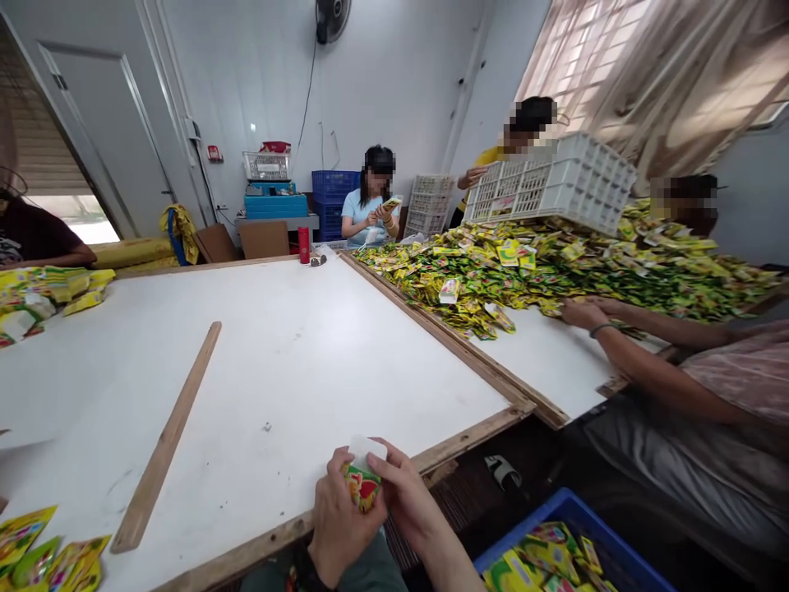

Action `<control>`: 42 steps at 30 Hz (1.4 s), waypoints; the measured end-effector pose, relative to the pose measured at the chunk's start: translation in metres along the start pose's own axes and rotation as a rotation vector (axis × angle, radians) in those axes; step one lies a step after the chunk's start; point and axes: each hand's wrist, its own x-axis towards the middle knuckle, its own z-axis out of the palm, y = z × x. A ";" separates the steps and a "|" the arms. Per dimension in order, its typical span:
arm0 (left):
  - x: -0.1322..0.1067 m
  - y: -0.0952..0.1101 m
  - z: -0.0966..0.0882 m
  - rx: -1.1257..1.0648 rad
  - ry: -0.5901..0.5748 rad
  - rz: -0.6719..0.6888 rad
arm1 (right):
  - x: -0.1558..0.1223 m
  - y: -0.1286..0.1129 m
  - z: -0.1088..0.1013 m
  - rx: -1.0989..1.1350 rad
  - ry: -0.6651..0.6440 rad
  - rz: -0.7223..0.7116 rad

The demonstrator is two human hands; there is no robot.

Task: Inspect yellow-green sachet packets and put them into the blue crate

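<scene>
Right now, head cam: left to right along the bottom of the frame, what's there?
Yellow-green sachets → wooden slat → left hand → red-and-green sachet → right hand → blue plastic crate

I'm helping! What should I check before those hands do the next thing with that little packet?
1. Both hands on the packet: ok. The left hand and right hand hold the colourful packet.
2. White piece in place: ok. The white piece sticks up between the hands.
3. Packet sealed: cannot tell. Fingers hide too much of it.
4. Wooden strip out of the way: ok. The wooden strip lies off to the left on the white table.
5. Blue crate nearby: ok. The blue crate sits low on the right, with yellow packets inside.
</scene>
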 end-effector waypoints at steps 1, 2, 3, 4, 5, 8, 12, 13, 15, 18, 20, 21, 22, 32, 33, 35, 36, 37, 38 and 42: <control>-0.001 0.000 0.002 0.010 0.021 0.021 | -0.001 0.003 0.001 0.087 -0.016 0.046; 0.000 0.000 0.002 0.016 0.020 0.047 | -0.003 0.006 0.002 0.146 -0.035 0.079; 0.001 0.001 0.001 0.015 0.002 0.076 | -0.006 0.007 0.004 0.175 -0.045 0.097; 0.003 0.002 -0.001 0.007 -0.024 0.102 | -0.009 0.008 0.006 0.176 -0.047 0.103; 0.005 0.002 -0.003 -0.009 -0.053 0.120 | -0.012 0.009 0.008 0.149 -0.044 0.094; 0.009 0.004 -0.012 -0.052 -0.177 0.096 | -0.022 0.010 0.012 -0.152 -0.012 -0.050; 0.011 0.005 -0.018 -0.086 -0.320 0.010 | -0.022 0.012 0.014 -0.642 0.090 -0.307; 0.012 0.005 -0.019 -0.100 -0.329 -0.008 | -0.020 0.012 0.014 -0.680 0.116 -0.324; 0.014 0.005 -0.020 -0.130 -0.342 -0.044 | -0.014 0.011 0.014 -0.696 0.135 -0.324; 0.016 0.008 -0.021 -0.148 -0.329 -0.066 | -0.011 0.005 0.014 -0.763 0.053 -0.331; 0.013 0.009 -0.021 -0.163 -0.292 -0.067 | -0.014 0.002 0.013 -0.884 -0.046 -0.386; 0.012 0.009 -0.021 -0.170 -0.266 -0.067 | -0.017 0.002 0.013 -0.951 -0.092 -0.423; 0.009 0.007 -0.019 -0.181 -0.244 -0.065 | -0.019 0.003 0.012 -1.009 -0.127 -0.461; 0.005 -0.012 -0.003 -0.253 -0.173 0.143 | -0.025 0.007 0.018 -0.684 0.027 -0.291; 0.005 -0.012 -0.004 -0.254 -0.154 0.147 | -0.025 0.008 0.021 -0.715 0.015 -0.310; 0.006 -0.011 -0.008 -0.274 -0.138 0.131 | -0.024 0.010 0.026 -0.835 -0.053 -0.410; 0.007 -0.010 -0.010 -0.295 -0.146 0.118 | -0.023 0.011 0.028 -0.920 -0.097 -0.479; 0.008 -0.008 -0.012 -0.319 -0.161 0.113 | -0.023 0.012 0.029 -1.011 -0.137 -0.549; 0.010 -0.006 -0.014 -0.338 -0.182 0.112 | -0.025 0.013 0.027 -1.098 -0.165 -0.605; 0.014 0.005 -0.020 -0.329 -0.291 0.154 | -0.065 -0.002 -0.013 -1.242 0.017 -0.628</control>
